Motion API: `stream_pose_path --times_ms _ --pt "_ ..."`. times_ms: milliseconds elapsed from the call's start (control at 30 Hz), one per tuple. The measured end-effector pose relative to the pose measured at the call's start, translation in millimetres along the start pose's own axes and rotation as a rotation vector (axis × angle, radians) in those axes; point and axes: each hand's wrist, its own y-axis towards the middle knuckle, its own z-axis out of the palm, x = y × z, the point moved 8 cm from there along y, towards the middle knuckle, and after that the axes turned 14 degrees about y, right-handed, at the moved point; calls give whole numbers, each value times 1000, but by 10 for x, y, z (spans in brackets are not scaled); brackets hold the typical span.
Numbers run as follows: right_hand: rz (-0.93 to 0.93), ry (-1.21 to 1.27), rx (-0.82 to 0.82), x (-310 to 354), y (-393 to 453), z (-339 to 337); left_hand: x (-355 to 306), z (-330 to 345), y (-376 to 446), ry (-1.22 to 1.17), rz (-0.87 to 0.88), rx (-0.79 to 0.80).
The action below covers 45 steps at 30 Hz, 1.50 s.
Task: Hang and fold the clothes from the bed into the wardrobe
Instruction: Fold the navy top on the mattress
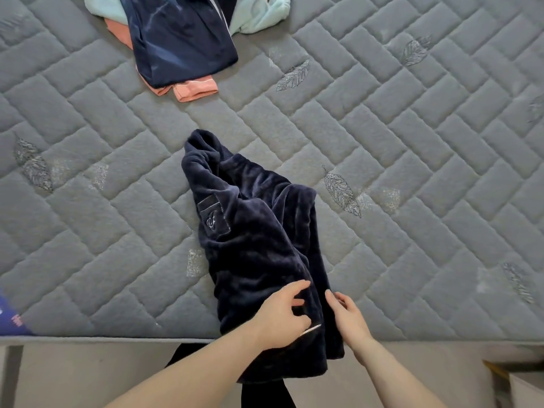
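Observation:
A dark navy fleece garment [259, 237] with a small embroidered pocket lies crumpled on the grey quilted mattress [412, 142], its lower end hanging over the near edge. My left hand [284, 315] sits on the garment's lower part, with its fingers curled into the fabric beside a thin white line. My right hand [348, 316] touches the garment's right edge, thumb against the fleece; its other fingers are hidden.
At the far edge of the mattress lies a pile: a shiny navy piece [182, 39] over a salmon one [195, 89] and a pale mint one [259, 13]. A blue object [11, 316] pokes in at the left edge. The floor runs below the mattress edge.

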Motion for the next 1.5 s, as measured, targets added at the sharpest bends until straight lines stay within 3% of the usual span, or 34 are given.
stream_pose_path --times_ms 100,167,233,333,433,500,533,600,700,767,833,933,1000,1067,1167,1267,1400,1467,1500 --pt "24 -16 85 16 -66 109 133 -289 -168 183 3 -367" --pt "0 -55 141 72 -116 224 332 -437 -295 251 -137 -517" --pt "-22 -34 212 135 -155 391 506 -403 -308 298 -217 -451" --pt "-82 -14 318 222 -164 613 473 -243 -197 383 -82 -248" --pt "-191 -127 196 251 -42 513 415 -215 -29 483 39 32" --pt "-205 -192 149 288 43 445 353 -456 80 519 68 77" --pt "-206 -223 149 335 74 446 294 -708 142 487 63 -24" --pt "-215 -264 147 484 101 488 209 -1411 207 325 -7 -376" --pt "-406 -278 78 870 33 563 315 -2493 135 54 -109 -879" --pt "-580 -299 40 1175 -77 657 489 -2993 141 50 -217 -965" --pt "-634 -312 64 1422 -144 826 727 -3230 284 36 -374 -845" --pt "-561 -269 159 1687 -134 1178 855 -3159 490 -66 -540 -602" --pt "-539 -261 209 1833 -102 1382 775 -3069 609 -40 -515 -532" --pt "-618 -245 166 2025 -117 1454 592 -3064 647 97 -428 -598" --pt "-791 -29 -48 2250 -144 1210 193 -3036 564 153 -266 -767" --pt "-782 45 -245 2252 -55 870 -115 -2902 598 159 -174 -840" --pt "-528 -152 -288 2108 239 763 -127 -2713 946 294 -276 -597" --pt "-450 -242 -238 2071 305 831 -17 -2681 1087 184 -318 -453" --pt "-497 -263 -244 2109 271 857 34 -2692 1126 93 -309 -416"
